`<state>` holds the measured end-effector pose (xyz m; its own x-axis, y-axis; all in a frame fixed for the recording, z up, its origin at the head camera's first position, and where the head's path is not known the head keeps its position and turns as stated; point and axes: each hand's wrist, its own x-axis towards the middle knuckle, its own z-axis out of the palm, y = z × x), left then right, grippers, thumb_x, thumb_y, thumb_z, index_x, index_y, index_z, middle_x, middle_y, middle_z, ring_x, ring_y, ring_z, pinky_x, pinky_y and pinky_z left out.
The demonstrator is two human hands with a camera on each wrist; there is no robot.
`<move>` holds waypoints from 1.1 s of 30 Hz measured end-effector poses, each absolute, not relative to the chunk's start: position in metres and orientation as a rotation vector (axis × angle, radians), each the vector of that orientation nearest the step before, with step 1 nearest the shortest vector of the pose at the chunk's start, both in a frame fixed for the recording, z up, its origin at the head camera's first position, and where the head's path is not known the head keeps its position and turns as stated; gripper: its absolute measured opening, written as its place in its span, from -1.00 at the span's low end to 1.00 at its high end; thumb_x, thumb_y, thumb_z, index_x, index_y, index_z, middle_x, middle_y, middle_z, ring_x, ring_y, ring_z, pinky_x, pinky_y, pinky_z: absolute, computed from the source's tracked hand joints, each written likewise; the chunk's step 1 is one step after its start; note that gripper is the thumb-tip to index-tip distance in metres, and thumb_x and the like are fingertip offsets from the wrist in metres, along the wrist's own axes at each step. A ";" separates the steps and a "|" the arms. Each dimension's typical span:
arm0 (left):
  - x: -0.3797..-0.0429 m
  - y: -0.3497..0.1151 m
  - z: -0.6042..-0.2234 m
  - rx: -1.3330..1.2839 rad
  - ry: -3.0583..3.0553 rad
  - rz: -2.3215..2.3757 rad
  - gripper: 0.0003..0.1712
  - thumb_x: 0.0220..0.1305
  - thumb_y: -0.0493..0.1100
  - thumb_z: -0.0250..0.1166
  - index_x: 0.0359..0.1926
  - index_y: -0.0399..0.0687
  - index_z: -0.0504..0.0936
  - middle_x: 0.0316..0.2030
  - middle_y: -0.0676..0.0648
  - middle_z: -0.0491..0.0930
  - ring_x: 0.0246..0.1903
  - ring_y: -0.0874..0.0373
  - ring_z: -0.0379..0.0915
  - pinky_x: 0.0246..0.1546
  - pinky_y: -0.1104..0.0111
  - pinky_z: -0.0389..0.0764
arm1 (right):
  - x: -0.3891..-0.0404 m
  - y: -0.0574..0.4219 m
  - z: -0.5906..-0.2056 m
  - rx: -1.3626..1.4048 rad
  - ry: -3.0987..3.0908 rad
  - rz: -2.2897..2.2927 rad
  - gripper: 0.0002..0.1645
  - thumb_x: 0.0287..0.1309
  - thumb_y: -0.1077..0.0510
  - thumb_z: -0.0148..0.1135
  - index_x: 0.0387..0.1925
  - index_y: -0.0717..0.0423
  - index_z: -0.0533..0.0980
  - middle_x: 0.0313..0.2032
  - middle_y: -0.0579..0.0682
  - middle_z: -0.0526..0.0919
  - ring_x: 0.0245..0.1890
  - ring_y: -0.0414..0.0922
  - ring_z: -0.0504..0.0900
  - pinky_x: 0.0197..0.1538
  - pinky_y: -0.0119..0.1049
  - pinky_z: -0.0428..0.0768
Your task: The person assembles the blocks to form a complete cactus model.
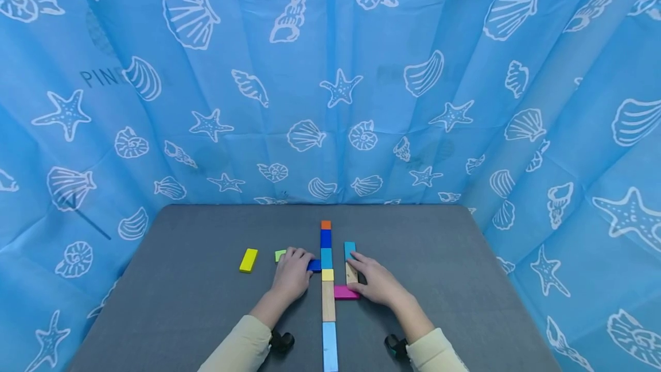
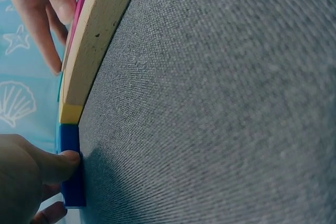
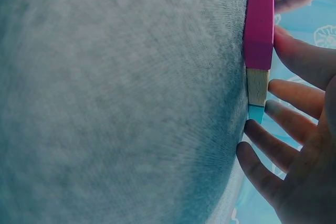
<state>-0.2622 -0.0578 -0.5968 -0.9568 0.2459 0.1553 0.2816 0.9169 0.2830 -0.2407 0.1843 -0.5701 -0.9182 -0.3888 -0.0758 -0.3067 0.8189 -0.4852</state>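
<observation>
My left hand (image 1: pixel 292 273) pinches a dark blue block (image 2: pixel 72 182) between thumb and fingers; it lies crosswise against the left side of a straight line of blocks. That line holds an orange block (image 1: pixel 326 225), another dark blue one, a teal one, a small yellow block (image 1: pixel 327 275), a plain wooden block (image 1: pixel 328 301) and a light blue block (image 1: pixel 330 346). With its fingers spread, my right hand (image 1: pixel 379 280) touches a pink block (image 3: pixel 259 24) with the thumb and a second wooden block (image 3: pixel 257 85) with the fingertips. A teal block (image 1: pixel 349 247) continues beyond the wooden one.
A bright yellow block (image 1: pixel 248 260) lies apart on the left of the grey table (image 1: pixel 206 314). Partly hidden behind my left hand is a light green block (image 1: pixel 279 255). A blue shell-patterned curtain (image 1: pixel 330 131) hangs behind the table's far edge.
</observation>
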 end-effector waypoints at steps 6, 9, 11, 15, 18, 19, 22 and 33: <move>-0.261 -0.059 -0.598 -0.412 -2.923 -0.559 -0.55 0.23 -0.11 0.47 0.14 0.04 0.65 0.13 -0.07 0.56 0.19 -0.07 0.36 0.25 0.00 0.43 | -0.241 0.185 -0.570 -0.548 2.835 -0.711 -0.19 0.27 -0.15 0.35 0.45 0.04 0.37 0.52 0.04 0.25 0.48 0.17 0.27 0.38 0.20 0.35; -0.260 -0.062 -0.597 -0.410 -2.881 -0.651 -0.49 0.19 -0.07 0.50 0.17 0.06 0.63 0.19 -0.09 0.50 0.25 -0.09 0.30 0.27 -0.06 0.40 | -0.241 0.184 -0.569 -0.550 2.832 -0.711 -0.20 0.27 -0.14 0.35 0.44 0.05 0.37 0.51 0.04 0.25 0.48 0.17 0.27 0.38 0.19 0.34; -0.260 -0.066 -0.594 -0.410 -2.848 -0.704 -0.49 0.19 -0.04 0.50 0.17 0.07 0.63 0.21 -0.09 0.47 0.26 -0.10 0.28 0.27 -0.10 0.39 | -0.241 0.184 -0.568 -0.551 2.828 -0.714 -0.20 0.27 -0.14 0.35 0.44 0.05 0.37 0.52 0.05 0.25 0.48 0.18 0.26 0.38 0.19 0.34; -0.260 -0.078 -0.591 -0.398 -2.781 -0.797 -0.46 0.20 -0.03 0.49 0.20 0.05 0.61 0.21 -0.09 0.49 0.23 -0.10 0.29 0.24 -0.14 0.36 | -0.240 0.184 -0.568 -0.558 2.825 -0.724 -0.20 0.27 -0.12 0.36 0.44 0.07 0.37 0.51 0.06 0.26 0.47 0.18 0.27 0.38 0.21 0.34; -0.260 -0.088 -0.588 -0.348 -2.750 -0.879 -0.36 0.21 -0.02 0.47 0.29 0.01 0.54 0.24 -0.11 0.50 0.23 -0.12 0.31 0.22 -0.16 0.35 | -0.240 0.184 -0.568 -0.548 2.819 -0.716 -0.19 0.27 -0.12 0.36 0.45 0.05 0.36 0.52 0.04 0.25 0.48 0.17 0.26 0.38 0.20 0.34; -0.260 -0.092 -0.588 -0.324 -2.744 -0.896 -0.33 0.21 -0.01 0.47 0.32 0.00 0.51 0.25 -0.12 0.50 0.23 -0.13 0.31 0.21 -0.17 0.35 | -0.240 0.184 -0.568 -0.545 2.816 -0.714 -0.19 0.27 -0.12 0.36 0.45 0.04 0.36 0.52 0.04 0.25 0.48 0.17 0.26 0.38 0.20 0.33; -0.259 -0.102 -0.586 -0.257 -2.737 -0.944 -0.25 0.20 0.01 0.47 0.38 -0.01 0.44 0.29 -0.14 0.49 0.26 -0.16 0.30 0.23 -0.17 0.34 | -0.241 0.184 -0.569 -0.535 2.812 -0.705 -0.19 0.27 -0.13 0.35 0.46 0.03 0.35 0.52 0.04 0.24 0.48 0.17 0.26 0.38 0.21 0.33; -0.261 -0.131 -0.586 -0.209 -2.741 -0.978 -0.33 0.24 0.02 0.45 0.34 0.01 0.50 0.27 -0.14 0.50 0.28 -0.19 0.29 0.21 -0.23 0.29 | -0.241 0.182 -0.570 -0.522 2.824 -0.702 -0.19 0.26 -0.14 0.36 0.45 0.03 0.37 0.51 0.04 0.26 0.48 0.17 0.26 0.39 0.20 0.33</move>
<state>-0.2614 -0.1311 -0.5857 -0.9651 0.0586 0.2554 0.2070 0.7679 0.6062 -0.2413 0.1823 -0.5696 -0.9211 -0.3781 -0.0927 -0.2906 0.8264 -0.4823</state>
